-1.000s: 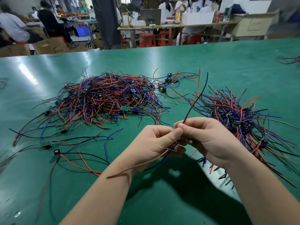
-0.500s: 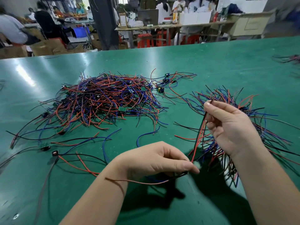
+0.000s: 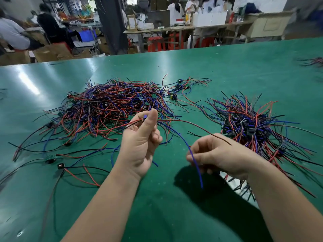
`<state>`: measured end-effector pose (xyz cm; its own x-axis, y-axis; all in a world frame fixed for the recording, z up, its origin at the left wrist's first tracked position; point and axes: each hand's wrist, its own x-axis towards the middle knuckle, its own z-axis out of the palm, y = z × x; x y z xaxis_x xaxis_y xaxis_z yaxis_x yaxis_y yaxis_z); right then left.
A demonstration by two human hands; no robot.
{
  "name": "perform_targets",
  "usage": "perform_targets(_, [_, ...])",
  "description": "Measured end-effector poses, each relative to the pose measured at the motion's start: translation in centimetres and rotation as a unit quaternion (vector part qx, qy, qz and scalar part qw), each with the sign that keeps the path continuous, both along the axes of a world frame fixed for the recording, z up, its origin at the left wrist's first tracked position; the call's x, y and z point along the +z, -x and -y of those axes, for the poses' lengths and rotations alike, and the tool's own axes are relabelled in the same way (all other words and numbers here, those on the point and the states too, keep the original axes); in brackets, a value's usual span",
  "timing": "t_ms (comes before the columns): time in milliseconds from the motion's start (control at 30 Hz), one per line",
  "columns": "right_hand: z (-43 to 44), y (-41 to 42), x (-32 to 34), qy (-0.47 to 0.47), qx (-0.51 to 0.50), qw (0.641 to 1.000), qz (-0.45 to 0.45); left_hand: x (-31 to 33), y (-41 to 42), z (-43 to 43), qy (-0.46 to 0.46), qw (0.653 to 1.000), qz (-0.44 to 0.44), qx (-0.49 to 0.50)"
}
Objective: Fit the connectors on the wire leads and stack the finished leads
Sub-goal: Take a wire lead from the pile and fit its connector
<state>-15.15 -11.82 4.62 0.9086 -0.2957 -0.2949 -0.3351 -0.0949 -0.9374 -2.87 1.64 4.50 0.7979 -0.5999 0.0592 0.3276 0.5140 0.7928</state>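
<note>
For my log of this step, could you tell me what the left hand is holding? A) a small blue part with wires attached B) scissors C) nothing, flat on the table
A: the left hand pinches a small blue part at its fingertips, with a red wire trailing from it.

no readable text, labels or numbers on anything in view

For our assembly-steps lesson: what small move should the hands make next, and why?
Probably the right hand gathers the blue wire and red wire: they trail free from the small part pinched in the left hand.
</note>
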Motion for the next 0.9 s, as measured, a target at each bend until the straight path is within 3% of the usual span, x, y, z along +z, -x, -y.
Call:
perform_targets(67, [-0.3,0.0,0.1,0.029,0.012,1.0,-0.005,-0.1,-0.2,0.1,-0.078,0.993,0.019,0.086])
perform_targets(167, [0.3,0.2,0.4,0.022,-0.061,0.998,0.028,-0.3,-0.2,0.3,-0.157,0.976,0.02,0.146])
perform_targets(300, [0.4,0.6,0.4,0.018,0.003,1.0,-0.003,-0.1,-0.2,0.1,-0.097,0.988,-0.072,0.1])
perform_targets(433, [0.2,0.4,-0.4,0.117,0.053,0.989,-0.079,0.2,-0.3,0.0,-0.041,0.989,-0.107,0.09])
perform_targets(467, [0.3,0.5,-0.3,0.101,0.093,0.986,-0.091,0.3,-0.4,0.0,-0.029,0.989,-0.12,0.085])
perform_targets(533, [0.4,1.1,0.3,-0.015,0.222,0.971,-0.089,0.5,-0.6,-0.3,-0.003,0.986,-0.147,0.074])
perform_targets(600, [0.2,1.5,0.8,-0.109,0.308,0.944,-0.046,0.7,-0.8,-0.4,0.014,0.987,-0.149,0.058])
perform_targets(667, [-0.2,1.2,0.8,-0.108,0.27,0.957,0.017,0.8,-0.7,-0.4,0.013,0.992,-0.121,0.034])
perform_targets(767, [-0.8,0.2,0.4,-0.103,0.083,0.984,0.117,0.6,0.3,0.0,-0.001,0.999,-0.043,-0.005])
perform_targets(900, [-0.8,-0.4,0.6,-0.199,-0.057,0.959,0.196,0.0,2.2,0.5,-0.034,0.995,0.069,-0.071])
